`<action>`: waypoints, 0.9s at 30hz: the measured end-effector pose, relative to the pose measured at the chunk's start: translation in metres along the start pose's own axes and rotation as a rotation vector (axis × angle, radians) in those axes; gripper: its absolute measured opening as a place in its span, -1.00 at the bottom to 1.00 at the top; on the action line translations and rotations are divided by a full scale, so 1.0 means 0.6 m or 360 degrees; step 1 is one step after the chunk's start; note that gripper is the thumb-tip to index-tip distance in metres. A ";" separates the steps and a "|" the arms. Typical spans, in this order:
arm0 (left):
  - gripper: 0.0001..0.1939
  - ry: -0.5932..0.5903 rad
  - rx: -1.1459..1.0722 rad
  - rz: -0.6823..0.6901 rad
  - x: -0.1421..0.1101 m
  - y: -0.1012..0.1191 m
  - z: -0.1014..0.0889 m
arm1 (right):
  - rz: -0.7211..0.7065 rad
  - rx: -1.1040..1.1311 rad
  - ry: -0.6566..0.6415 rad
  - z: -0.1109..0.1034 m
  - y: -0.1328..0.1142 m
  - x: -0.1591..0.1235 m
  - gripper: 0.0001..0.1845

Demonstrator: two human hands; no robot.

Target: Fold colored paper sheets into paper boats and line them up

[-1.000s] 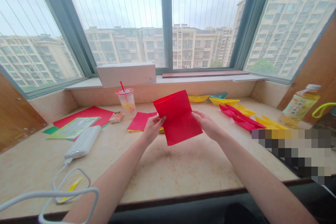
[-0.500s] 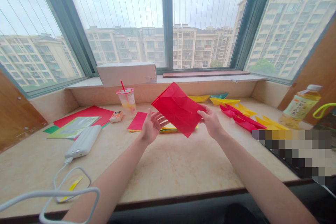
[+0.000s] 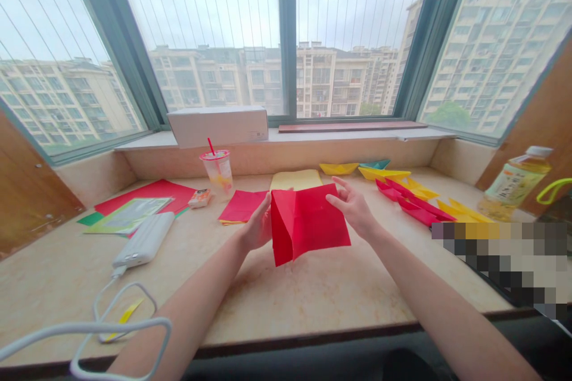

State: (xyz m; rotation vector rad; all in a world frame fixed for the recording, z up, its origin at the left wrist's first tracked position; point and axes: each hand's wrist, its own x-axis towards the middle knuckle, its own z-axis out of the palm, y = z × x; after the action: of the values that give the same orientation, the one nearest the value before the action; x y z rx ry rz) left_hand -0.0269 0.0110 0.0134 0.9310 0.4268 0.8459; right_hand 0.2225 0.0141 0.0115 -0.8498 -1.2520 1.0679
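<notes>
A creased sheet of red paper (image 3: 319,223) is held up over the table, partly opened along a vertical fold so that its left side forms a flap. My left hand (image 3: 259,225) grips its left edge, fingers mostly hidden behind the paper. At the upper right edge, my right hand (image 3: 353,208) has the thumb on the front, with the index finger raised and the other fingers partly out of sight. Behind it lie a yellow paper sheet (image 3: 297,179) and, further left, a stack of red paper (image 3: 241,206) with yellow at its lower edge.
Folded yellow boats (image 3: 338,169), red boats (image 3: 413,202) and a teal boat (image 3: 374,164) line the back right. A drink cup (image 3: 217,175), white power bank (image 3: 145,239) and cable (image 3: 84,328) are on the left. A bottle (image 3: 513,181) stands right.
The red paper has come down and turned from a tilted diamond to nearly level, its fold opening on the left. The yellow sheet behind is now more exposed.
</notes>
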 end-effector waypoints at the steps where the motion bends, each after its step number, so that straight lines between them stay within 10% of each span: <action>1: -0.32 -0.0039 -0.0010 0.0002 0.000 -0.002 0.003 | 0.0016 0.0011 -0.0038 0.000 -0.001 -0.001 -0.34; 13: -0.21 -0.0001 -0.0162 0.0106 0.001 -0.006 0.016 | -0.0254 -0.0447 -0.0259 0.002 0.016 -0.008 -0.72; 27: -0.23 0.0043 -0.0068 0.0269 0.007 -0.012 0.036 | -0.0710 -0.1044 -0.0514 0.002 0.015 -0.021 -0.58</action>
State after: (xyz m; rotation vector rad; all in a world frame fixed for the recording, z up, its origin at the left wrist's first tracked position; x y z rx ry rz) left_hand -0.0070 0.0004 0.0192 0.9260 0.3556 1.0189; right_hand 0.2199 0.0048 -0.0007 -0.8317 -2.0107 0.4335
